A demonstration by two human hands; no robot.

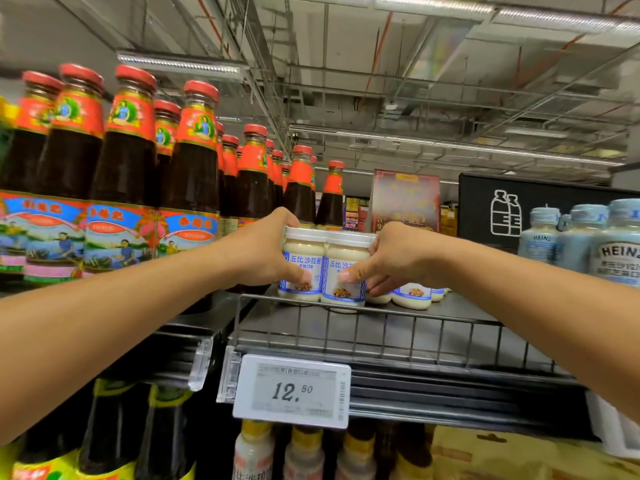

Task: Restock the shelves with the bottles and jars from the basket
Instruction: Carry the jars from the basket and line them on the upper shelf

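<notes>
Left hand [256, 251] fingers grasp the left jar [302, 268]; right hand [394, 258] fingers grasp the right jar [343, 275] — both upright, touching, on the shelf [398, 327] behind its wire rail.

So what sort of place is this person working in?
Most likely a supermarket aisle. A white electronic price tag reading 12.50 is clipped to a dark metal shelf, beside rows of identical red-capped dark sauce bottles, under an open industrial ceiling.

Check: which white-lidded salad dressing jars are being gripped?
The two front jars: left hand grips the left jar, right hand the right jar; those behind untouched.
</notes>
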